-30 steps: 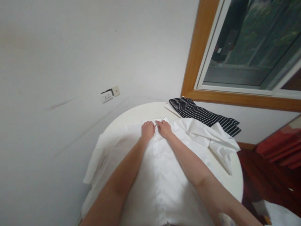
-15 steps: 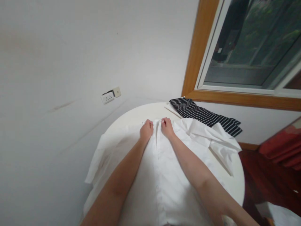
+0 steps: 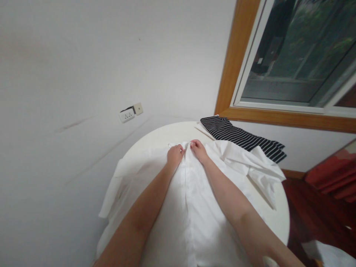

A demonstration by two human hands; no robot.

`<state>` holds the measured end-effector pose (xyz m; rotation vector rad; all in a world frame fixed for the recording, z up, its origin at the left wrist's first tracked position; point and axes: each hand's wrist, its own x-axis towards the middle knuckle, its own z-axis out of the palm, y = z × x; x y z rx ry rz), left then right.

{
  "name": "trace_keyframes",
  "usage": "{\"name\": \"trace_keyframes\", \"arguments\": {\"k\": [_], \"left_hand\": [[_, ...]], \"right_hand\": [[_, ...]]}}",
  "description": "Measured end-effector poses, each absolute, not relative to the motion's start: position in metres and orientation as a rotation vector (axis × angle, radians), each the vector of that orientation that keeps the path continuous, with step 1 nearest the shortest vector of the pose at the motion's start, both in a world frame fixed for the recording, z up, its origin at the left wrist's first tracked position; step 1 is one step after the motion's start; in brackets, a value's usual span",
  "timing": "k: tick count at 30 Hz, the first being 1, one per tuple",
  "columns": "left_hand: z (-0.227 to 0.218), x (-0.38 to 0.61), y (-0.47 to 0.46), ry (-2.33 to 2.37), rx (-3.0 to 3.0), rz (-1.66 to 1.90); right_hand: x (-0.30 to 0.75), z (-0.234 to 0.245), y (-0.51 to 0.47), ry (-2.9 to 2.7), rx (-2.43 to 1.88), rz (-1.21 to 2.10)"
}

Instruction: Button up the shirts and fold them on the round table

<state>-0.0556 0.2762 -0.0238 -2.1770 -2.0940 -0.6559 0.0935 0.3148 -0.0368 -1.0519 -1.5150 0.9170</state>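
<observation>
A white shirt (image 3: 172,207) is spread over the round table, its front placket running down the middle toward me and its sleeves out to both sides. My left hand (image 3: 175,154) is closed with a pinch on the left front edge, just below the collar end. Close beside it, my right hand (image 3: 198,149) pinches the right front edge slightly higher up. Between the two hands the edges meet in a small raised fold. Any button there is too small to make out.
The round white table (image 3: 155,135) stands against the wall. A black-and-white striped garment (image 3: 239,135) lies at its back right, under the window frame (image 3: 278,115). A wall socket (image 3: 127,115) is at the left. Red cloth (image 3: 336,170) hangs at the right.
My left hand has shifted slightly right and toward me, drawing the left edge closer to the right one. My right hand has hardly moved.
</observation>
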Motion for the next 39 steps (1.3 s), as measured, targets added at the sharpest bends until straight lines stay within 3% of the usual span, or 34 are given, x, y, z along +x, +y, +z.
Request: {"name": "trace_keyframes", "arguments": {"k": [4, 9, 39], "left_hand": [[-0.023, -0.056, 0.276, -2.088, -2.188, -0.677], [-0.025, -0.056, 0.277, -2.123, -2.172, -0.685], [-0.028, -0.060, 0.280, -2.137, -2.245, -0.727]], "right_hand": [[0.083, -0.032, 0.299, -2.009, -1.186, 0.503], [0.079, -0.021, 0.284, -2.091, -1.475, 0.154], [0.070, -0.020, 0.292, -2.061, -1.562, 0.244]]}}
